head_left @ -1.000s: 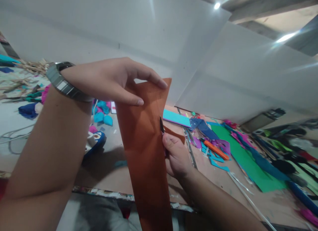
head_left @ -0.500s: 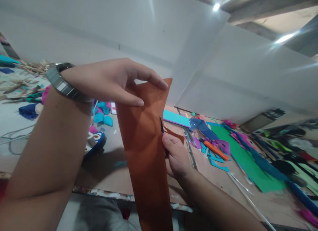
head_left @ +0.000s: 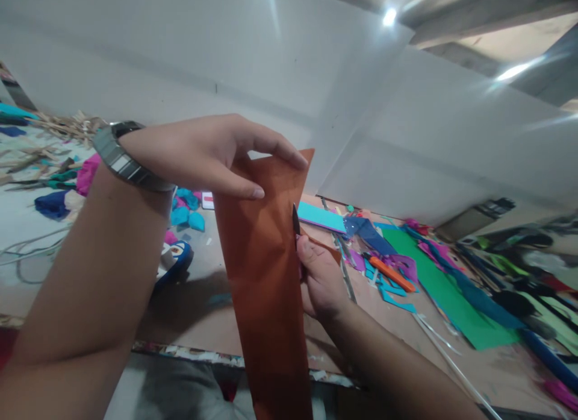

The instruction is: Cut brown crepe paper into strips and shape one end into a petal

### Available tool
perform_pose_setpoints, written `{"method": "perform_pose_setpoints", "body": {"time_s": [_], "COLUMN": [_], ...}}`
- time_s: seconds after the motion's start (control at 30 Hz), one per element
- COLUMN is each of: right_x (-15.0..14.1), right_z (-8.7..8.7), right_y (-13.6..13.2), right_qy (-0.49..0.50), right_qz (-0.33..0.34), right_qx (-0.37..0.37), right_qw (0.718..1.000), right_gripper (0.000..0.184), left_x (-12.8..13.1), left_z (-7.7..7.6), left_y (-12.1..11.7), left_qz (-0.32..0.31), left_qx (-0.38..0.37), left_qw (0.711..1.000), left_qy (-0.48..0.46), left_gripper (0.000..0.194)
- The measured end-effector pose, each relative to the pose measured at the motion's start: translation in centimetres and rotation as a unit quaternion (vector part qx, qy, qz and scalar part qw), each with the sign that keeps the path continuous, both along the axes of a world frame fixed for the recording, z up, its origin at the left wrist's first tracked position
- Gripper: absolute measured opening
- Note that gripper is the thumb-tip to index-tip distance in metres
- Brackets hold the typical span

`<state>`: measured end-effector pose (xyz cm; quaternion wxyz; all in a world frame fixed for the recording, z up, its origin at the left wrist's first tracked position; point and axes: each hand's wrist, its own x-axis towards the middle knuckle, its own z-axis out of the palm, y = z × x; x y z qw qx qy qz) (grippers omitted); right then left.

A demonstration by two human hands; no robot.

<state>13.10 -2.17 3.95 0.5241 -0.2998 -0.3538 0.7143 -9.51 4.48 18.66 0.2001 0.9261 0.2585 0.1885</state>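
Observation:
A long orange-brown sheet [head_left: 266, 263], perhaps foam or paper, hangs upright in front of me. My left hand [head_left: 217, 152] grips its top end, thumb on the near face and fingers over the back. On the sheet's right edge my right hand [head_left: 320, 278] is closed around a pair of scissors. One dark pointed scissors blade [head_left: 295, 219] lies against the near face, pointing up. Most of the scissors' handles are hidden by the fingers. A narrow cut strip [head_left: 325, 246] of the same sheet bends away to the right above my right hand.
Behind the sheet, the table [head_left: 203, 323] bears a turquoise strip [head_left: 323, 216], an orange utility knife [head_left: 392, 272] and a green sheet [head_left: 445, 281]. To the left are crumpled turquoise pieces [head_left: 185, 216], a blue tape roll [head_left: 180, 260] and wooden sticks [head_left: 74, 125]. A white panel [head_left: 180, 52] rises behind.
The scissors have moved slightly up along the sheet's right edge, and the cut strip sticks out a little farther. My left hand keeps its hold, sitting slightly lower in view.

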Motion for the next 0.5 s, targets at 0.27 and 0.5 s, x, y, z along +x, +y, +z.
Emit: {"method": "perform_pose_setpoints", "body": {"time_s": [0.27,0.5], "right_x": [0.07,0.32], "right_z": [0.10,-0.07], "right_y": [0.00,0.19], "right_qy": [0.009,-0.006], "right_qz": [0.017,-0.008], "right_qx": [0.007,0.009], "right_qw": [1.000,1.000], "right_gripper": [0.043,0.039], "left_x": [-0.07,-0.01], "left_z": [-0.07,-0.02], "left_y": [0.38,0.24], "left_qz": [-0.004,-0.001], "left_qx": [0.004,-0.016], "left_qw": [1.000,1.000], "left_qy": [-0.002,-0.004], "left_gripper": [0.067,0.068]}}
